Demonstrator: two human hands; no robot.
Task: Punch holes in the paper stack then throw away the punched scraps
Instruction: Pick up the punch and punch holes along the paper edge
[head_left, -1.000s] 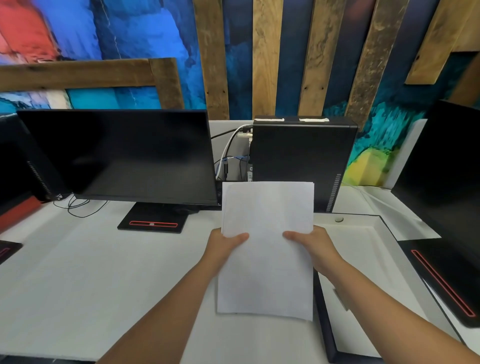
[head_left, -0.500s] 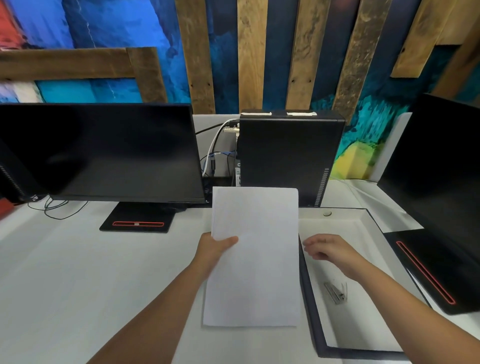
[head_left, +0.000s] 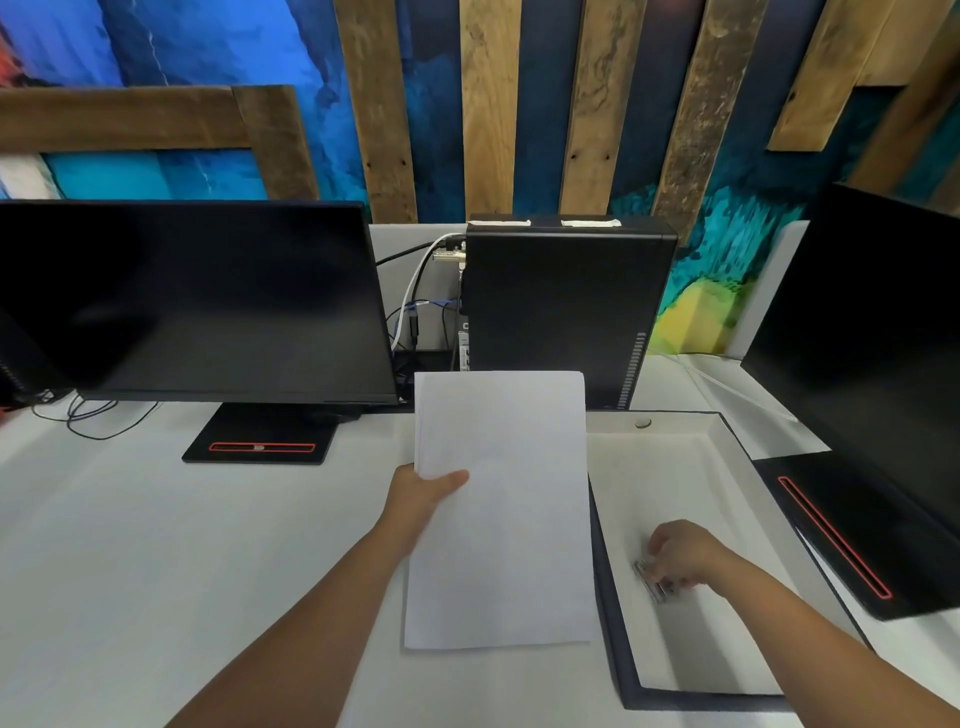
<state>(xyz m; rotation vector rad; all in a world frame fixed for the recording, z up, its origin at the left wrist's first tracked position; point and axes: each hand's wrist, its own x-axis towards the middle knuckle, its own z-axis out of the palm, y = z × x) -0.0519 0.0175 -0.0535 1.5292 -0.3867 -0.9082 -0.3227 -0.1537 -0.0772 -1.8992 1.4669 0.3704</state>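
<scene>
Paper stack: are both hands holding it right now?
No. Only the left hand grips the paper stack; the right hand is down in the white tray, on a small metal tool.

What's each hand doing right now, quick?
Left hand: closed on the paper stack, gripping its left edge.
Right hand: in the white tray, fingers on a small metal tool; a firm grip cannot be told.

hands: 2, left hand (head_left: 422, 496), right hand (head_left: 684, 553) | paper stack (head_left: 501, 512): 1 | metal punch (head_left: 652, 579): 1 | tray (head_left: 670, 693): 1 | monitors: 2, left monitor (head_left: 192, 301), right monitor (head_left: 872, 338) | computer tower (head_left: 563, 301): 1 | small round disc (head_left: 643, 423): 1
</scene>
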